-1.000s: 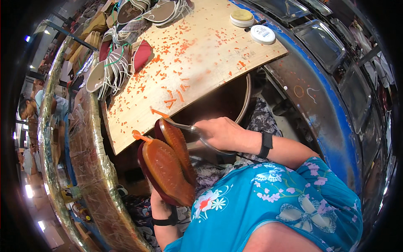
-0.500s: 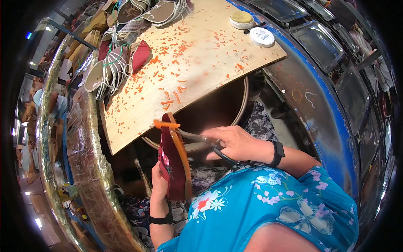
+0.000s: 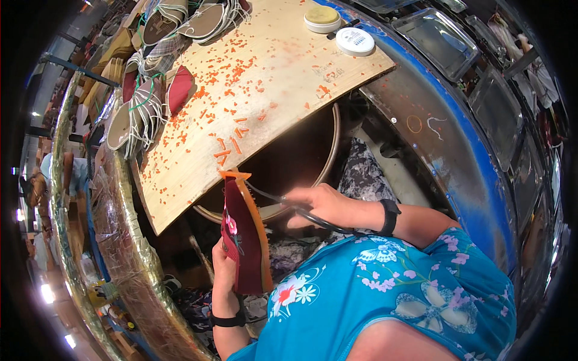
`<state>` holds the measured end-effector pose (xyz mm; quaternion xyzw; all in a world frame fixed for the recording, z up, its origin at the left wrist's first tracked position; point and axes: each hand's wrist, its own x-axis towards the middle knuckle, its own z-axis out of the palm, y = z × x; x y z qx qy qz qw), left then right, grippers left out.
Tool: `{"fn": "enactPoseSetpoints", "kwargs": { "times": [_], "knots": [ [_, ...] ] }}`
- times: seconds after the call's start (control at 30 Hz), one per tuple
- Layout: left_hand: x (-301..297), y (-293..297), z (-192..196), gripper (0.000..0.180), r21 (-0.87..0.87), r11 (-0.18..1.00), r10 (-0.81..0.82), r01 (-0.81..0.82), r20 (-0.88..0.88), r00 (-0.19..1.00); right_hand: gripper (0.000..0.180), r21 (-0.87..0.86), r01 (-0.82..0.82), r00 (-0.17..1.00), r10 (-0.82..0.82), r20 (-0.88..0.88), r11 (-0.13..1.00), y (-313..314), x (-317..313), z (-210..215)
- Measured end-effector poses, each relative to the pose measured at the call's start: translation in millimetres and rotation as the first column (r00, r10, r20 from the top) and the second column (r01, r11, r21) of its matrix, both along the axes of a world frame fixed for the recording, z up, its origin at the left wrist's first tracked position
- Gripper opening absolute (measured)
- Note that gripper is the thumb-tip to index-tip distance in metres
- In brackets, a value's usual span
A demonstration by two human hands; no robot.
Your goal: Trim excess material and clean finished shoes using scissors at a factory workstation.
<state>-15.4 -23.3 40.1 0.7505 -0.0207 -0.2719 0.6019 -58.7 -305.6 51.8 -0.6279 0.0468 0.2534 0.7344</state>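
Observation:
My left hand (image 3: pixel 224 274) holds a dark red shoe (image 3: pixel 244 237) on its side, orange sole edge turned right, toe pointing up toward the board. My right hand (image 3: pixel 325 206) grips black-handled scissors (image 3: pixel 283 201) whose blades touch the orange sole edge near the toe. An orange strip of trimmed sole sticks out at the shoe's tip (image 3: pixel 233 174). Both wrists wear black bands.
A tilted wooden board (image 3: pixel 271 78) strewn with orange sole scraps lies ahead. Several laced shoes (image 3: pixel 144 102) pile at its left end; two round tins (image 3: pixel 337 30) sit at its far right. A round basin rim (image 3: pixel 328 156) lies beneath, a blue metal edge (image 3: pixel 457 138) right.
The shoe has turned from sole-up to standing on its side. My right hand with the scissors shifted right along the sole edge, and a trimmed orange strip now curls at the toe.

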Motion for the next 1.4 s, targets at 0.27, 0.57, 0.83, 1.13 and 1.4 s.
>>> {"fn": "enactPoseSetpoints", "kwargs": {
  "times": [0.27, 0.57, 0.83, 1.13, 1.4],
  "knots": [
    [-3, -2, 14, 0.021, 0.024, 0.999, 0.042, -0.042, 0.018, 0.999, 0.052, -0.405, 0.195, 0.785, 0.106, 0.611, 0.893, -3, 2, 3],
    [4, 15, -8, 0.017, 0.077, 0.996, -0.05, 0.043, 0.086, 0.995, 0.035, -0.072, 0.127, 0.921, -0.09, 0.379, 0.989, 8, 6, -5],
    [4, 1, 13, 0.031, 0.022, 0.999, -0.041, 0.038, 0.204, 0.978, 0.046, 0.148, 0.077, 0.996, -0.069, -0.06, 0.986, -10, 27, -27],
    [14, 13, 25, 0.04, 0.185, 0.974, -0.168, 0.131, 0.205, 0.964, 0.058, -0.593, 0.099, 0.811, 0.281, 0.514, 0.799, -40, 29, 12],
    [23, 8, 51, 0.029, 0.383, 0.852, -0.508, 0.356, 0.445, 0.738, 0.045, -0.707, 0.043, 0.735, 0.457, 0.501, 0.706, -58, 33, 15]
  ]
}}
